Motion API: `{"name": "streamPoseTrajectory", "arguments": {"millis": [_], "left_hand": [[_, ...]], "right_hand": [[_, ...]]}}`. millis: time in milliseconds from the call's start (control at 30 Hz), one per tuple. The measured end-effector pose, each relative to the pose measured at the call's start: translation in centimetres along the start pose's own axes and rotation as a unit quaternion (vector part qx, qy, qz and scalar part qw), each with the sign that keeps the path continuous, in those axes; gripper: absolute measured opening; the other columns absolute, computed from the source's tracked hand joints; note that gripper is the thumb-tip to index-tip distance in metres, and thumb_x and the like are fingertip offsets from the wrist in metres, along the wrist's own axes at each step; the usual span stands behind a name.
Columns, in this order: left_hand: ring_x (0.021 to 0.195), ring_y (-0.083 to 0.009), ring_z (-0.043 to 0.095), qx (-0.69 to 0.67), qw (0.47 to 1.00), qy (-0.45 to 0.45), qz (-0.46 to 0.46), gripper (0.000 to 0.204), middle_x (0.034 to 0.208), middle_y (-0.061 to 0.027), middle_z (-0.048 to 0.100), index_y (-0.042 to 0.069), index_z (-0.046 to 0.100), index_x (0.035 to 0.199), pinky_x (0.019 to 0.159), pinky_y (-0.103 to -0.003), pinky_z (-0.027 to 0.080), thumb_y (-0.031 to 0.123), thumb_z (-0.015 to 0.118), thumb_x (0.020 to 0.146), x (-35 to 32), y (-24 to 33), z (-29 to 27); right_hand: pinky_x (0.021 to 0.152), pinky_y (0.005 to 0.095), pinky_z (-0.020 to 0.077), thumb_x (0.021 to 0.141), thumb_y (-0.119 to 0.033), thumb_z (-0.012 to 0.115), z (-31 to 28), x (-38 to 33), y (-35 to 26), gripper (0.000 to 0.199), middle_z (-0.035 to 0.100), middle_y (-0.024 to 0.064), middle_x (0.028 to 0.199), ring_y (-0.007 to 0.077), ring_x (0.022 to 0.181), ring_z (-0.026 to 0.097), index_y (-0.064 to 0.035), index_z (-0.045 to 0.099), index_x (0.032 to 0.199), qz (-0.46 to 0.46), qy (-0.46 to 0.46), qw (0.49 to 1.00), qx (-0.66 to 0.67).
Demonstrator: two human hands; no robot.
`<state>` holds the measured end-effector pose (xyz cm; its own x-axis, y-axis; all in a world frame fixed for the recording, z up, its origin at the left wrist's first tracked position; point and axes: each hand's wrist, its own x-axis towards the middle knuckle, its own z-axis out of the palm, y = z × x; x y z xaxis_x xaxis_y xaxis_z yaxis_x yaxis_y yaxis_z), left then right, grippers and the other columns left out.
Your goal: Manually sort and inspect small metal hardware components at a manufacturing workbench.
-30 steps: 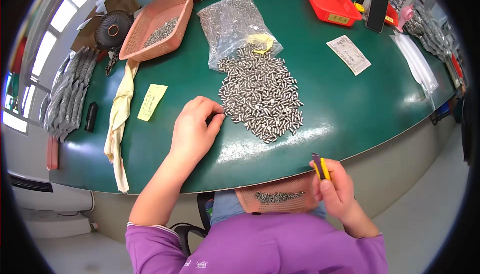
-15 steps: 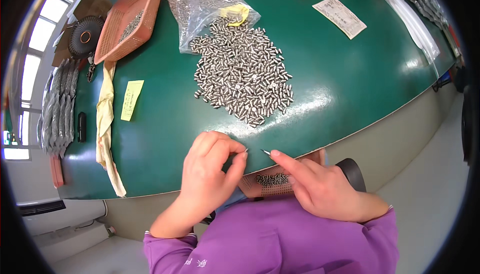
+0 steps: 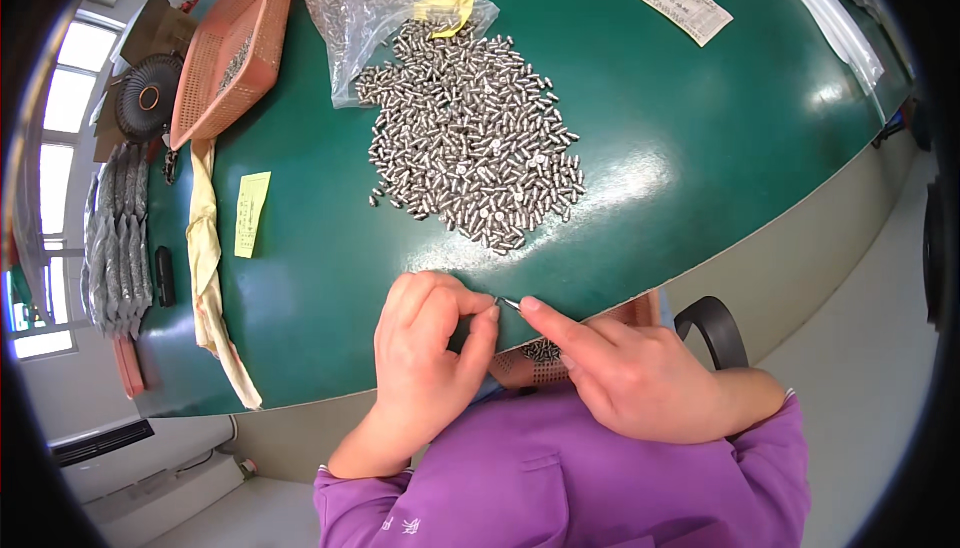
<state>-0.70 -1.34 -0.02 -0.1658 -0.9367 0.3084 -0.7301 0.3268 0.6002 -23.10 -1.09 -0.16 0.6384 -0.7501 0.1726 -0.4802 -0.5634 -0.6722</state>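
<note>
Over the table's front edge, my left hand is closed in a pinch of thumb and forefinger. A tiny metal part shows at those fingertips; its details are too small to make out. My right hand grips a thin pointed tool, its forefinger laid along it and most of the shaft hidden. The tool's tip is at the pinched part; whether they touch I cannot tell. Beyond both hands lies a heap of small silvery bullet-shaped metal pieces on the green table.
A clear plastic bag of such pieces lies behind the heap. To the left are an orange basket, a cream cloth strip, a yellow slip and a black fan. Below my hands sits a perforated basket holding pieces.
My right hand has moved left, bringing the tool's tip up to the part in my left fingers. The whole view has also shifted slightly.
</note>
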Motion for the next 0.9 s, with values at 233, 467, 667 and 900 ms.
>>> {"name": "streamPoseTrajectory", "arguments": {"millis": [233, 467, 667, 900], "left_hand": [[0.077, -0.0267, 0.058, -0.007, 1.000, -0.008, -0.005, 0.018, 0.082, -0.0089, 0.060, 0.004, 0.063, 0.083, 0.071, -0.037, 0.047, -0.007, 0.075, 0.073, 0.1, 0.1, -0.2], [0.080, -0.0292, 0.061, -0.019, 0.999, -0.044, 0.006, 0.014, 0.085, -0.0080, 0.063, 0.006, 0.066, 0.084, 0.071, -0.040, 0.049, 0.001, 0.077, 0.077, 0.1, 0.2, -1.1], [0.085, -0.0273, 0.063, 0.026, 0.998, -0.053, 0.028, 0.021, 0.091, -0.0094, 0.066, 0.003, 0.070, 0.096, 0.079, -0.037, 0.053, -0.004, 0.076, 0.077, 0.9, -0.7, -3.9], [0.092, -0.0264, 0.067, 0.081, 0.994, -0.018, -0.074, 0.024, 0.108, -0.0122, 0.065, 0.003, 0.069, 0.111, 0.079, -0.036, 0.055, 0.001, 0.071, 0.087, 7.3, -9.0, -6.2]], "right_hand": [[0.056, 0.0378, 0.0561, 0.085, -0.005, 0.066, -1.1, 0.5, -0.6, 0.064, 0.064, 0.0124, 0.091, 0.0230, 0.064, 0.067, -0.0035, 0.051, 0.147, 0.011, -0.038, 0.999, -0.036], [0.062, 0.0388, 0.0570, 0.089, -0.005, 0.065, -0.7, 0.3, -0.4, 0.061, 0.067, 0.0141, 0.089, 0.0253, 0.070, 0.069, -0.0046, 0.051, 0.149, 0.009, -0.022, 0.999, -0.029], [0.070, 0.0397, 0.0569, 0.092, -0.002, 0.061, -1.4, -0.7, 0.3, 0.061, 0.067, 0.0116, 0.089, 0.0288, 0.079, 0.068, -0.0125, 0.049, 0.151, 0.058, 0.043, 0.992, 0.102], [0.070, 0.0395, 0.0550, 0.091, -0.002, 0.063, -1.0, -1.0, 0.5, 0.061, 0.066, 0.0098, 0.086, 0.0272, 0.075, 0.066, -0.0127, 0.050, 0.151, 0.029, 0.057, 0.995, 0.080]]}}
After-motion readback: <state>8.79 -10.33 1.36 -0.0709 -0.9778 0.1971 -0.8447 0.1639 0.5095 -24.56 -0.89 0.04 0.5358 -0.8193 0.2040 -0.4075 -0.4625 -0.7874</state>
